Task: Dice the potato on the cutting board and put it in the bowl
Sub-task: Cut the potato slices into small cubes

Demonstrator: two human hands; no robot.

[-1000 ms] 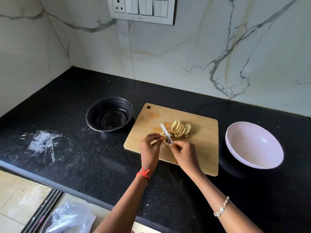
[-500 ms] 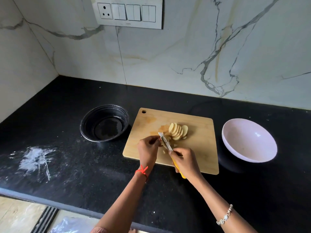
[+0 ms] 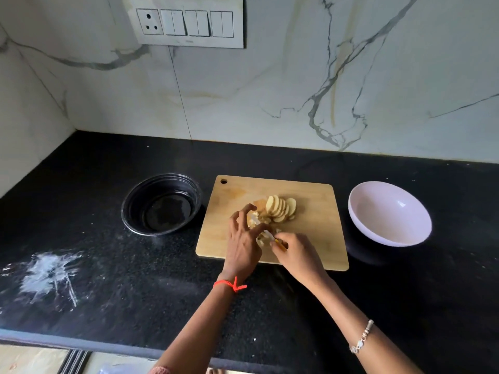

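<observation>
A wooden cutting board (image 3: 318, 238) lies on the black counter. A fan of pale potato slices (image 3: 280, 207) rests near its middle, with small cut pieces (image 3: 260, 238) just in front. My right hand (image 3: 298, 253) grips a knife (image 3: 271, 236) with a white blade and yellow handle, its blade low among the cut pieces. My left hand (image 3: 243, 238) hovers over those pieces with fingers spread, touching them. A white bowl (image 3: 388, 214) stands right of the board, a black bowl (image 3: 162, 203) to its left.
A white powdery smear (image 3: 50, 273) marks the counter at the left. The marble wall behind carries a switch panel (image 3: 186, 22). The counter's front edge (image 3: 81, 342) runs along the bottom, with floor below.
The knife blade has dropped lower and nearer to me among the cut pieces. My left hand has opened its fingers over them. The view has tilted slightly upward.
</observation>
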